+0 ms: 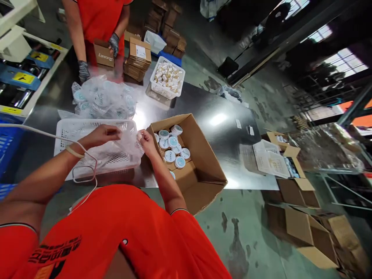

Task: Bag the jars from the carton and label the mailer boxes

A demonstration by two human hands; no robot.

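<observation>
Co-worker [99, 23] is cut off above the chest by the top edge. Blue crate [7, 145] is cropped at the left edge. Lid print on the jars [173, 149] is too small to be read. Contents of the clear bag [128, 145] can't be made out.

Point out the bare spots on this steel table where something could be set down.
Steel table: bare between the open carton and the paper slips. Crowded: pile of bagged jars, white basket under both hands, basket of tubes.
</observation>
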